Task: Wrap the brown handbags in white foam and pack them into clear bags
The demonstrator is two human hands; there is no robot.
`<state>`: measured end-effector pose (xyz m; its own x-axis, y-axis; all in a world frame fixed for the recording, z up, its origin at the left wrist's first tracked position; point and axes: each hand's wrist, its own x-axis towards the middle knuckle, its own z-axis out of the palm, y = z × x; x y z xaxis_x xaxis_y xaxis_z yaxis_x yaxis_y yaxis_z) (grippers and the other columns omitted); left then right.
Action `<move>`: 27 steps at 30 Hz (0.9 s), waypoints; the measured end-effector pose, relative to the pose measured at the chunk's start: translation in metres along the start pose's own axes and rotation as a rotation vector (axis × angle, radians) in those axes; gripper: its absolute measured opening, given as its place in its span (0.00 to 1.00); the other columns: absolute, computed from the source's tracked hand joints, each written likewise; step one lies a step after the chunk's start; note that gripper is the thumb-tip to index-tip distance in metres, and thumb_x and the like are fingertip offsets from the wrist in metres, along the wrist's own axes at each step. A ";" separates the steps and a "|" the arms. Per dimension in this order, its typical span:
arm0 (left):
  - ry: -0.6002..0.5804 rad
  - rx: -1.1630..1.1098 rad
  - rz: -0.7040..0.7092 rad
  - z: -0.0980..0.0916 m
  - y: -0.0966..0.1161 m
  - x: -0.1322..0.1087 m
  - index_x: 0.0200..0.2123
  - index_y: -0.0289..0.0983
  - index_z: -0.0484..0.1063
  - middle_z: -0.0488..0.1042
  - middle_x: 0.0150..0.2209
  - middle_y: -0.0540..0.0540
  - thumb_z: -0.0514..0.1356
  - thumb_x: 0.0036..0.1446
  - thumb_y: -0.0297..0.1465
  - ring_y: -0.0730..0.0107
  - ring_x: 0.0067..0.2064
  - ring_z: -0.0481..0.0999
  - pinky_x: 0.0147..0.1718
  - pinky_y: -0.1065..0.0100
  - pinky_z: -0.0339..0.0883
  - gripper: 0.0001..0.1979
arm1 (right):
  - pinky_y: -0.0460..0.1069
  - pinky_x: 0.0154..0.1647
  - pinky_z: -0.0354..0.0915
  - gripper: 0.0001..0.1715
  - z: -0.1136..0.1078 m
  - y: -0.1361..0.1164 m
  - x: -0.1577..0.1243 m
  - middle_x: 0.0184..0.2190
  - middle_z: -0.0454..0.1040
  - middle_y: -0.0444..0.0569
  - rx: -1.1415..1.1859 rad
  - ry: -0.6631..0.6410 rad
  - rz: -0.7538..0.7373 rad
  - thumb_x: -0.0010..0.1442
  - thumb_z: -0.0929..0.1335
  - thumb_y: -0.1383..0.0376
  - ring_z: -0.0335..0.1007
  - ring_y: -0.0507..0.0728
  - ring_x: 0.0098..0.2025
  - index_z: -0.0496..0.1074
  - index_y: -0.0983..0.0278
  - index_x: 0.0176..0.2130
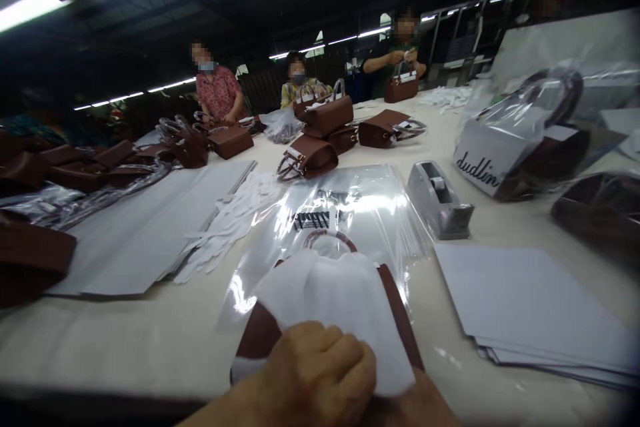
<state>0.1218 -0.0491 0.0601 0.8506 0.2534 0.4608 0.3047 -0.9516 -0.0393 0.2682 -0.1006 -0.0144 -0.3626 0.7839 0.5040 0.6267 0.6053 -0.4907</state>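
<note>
A brown handbag point(400, 310) stands at the near edge of the table, its handle wrapped in clear film. Over its upper part and near side lies a white paper sheet point(330, 293). My left hand point(323, 363) is closed in front of this sheet, fingers curled; what they hold, if anything, is hidden. Low at the bag's right side, my right hand point(417, 403) shows only in part, and its fingers are out of sight behind my left hand. Beneath and beyond the bag are stacked clear plastic bags point(370, 193) with black print.
A tape dispenser point(440, 203) and white sheets point(530, 300) lie on the right, beside a plastic-covered handbag point(525, 140). Paper strips point(235, 220), grey-white sheets point(145, 227) and several brown bags point(185, 143) occupy the left. Across the table, people point(220, 90) handle bags.
</note>
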 end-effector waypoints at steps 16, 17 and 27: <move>0.202 0.107 -0.004 0.033 0.011 -0.031 0.42 0.28 0.67 0.72 0.30 0.45 0.53 0.56 0.23 0.72 0.26 0.67 0.21 0.68 0.57 0.10 | 0.52 0.56 0.52 0.08 -0.001 0.003 -0.022 0.56 0.58 0.45 0.269 0.373 0.517 0.57 0.65 0.62 0.51 0.57 0.59 0.65 0.61 0.27; 0.189 0.086 0.037 0.031 0.010 -0.032 0.43 0.27 0.67 0.73 0.31 0.44 0.53 0.56 0.23 0.73 0.26 0.67 0.21 0.68 0.57 0.11 | 0.51 0.56 0.52 0.07 0.001 0.004 -0.022 0.57 0.58 0.45 0.267 0.400 0.529 0.56 0.65 0.62 0.51 0.57 0.60 0.65 0.61 0.27; -0.033 0.133 0.087 0.029 0.021 -0.029 0.45 0.27 0.68 0.73 0.35 0.44 0.53 0.58 0.28 0.71 0.32 0.70 0.27 0.67 0.64 0.13 | 0.51 0.55 0.52 0.05 0.004 0.008 -0.018 0.54 0.61 0.45 0.319 0.498 0.733 0.52 0.67 0.64 0.56 0.56 0.56 0.65 0.61 0.27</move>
<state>0.1162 -0.0715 0.0206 0.8893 0.1782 0.4213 0.2809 -0.9396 -0.1957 0.2768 -0.1096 -0.0299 0.4303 0.8799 0.2018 0.3366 0.0511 -0.9403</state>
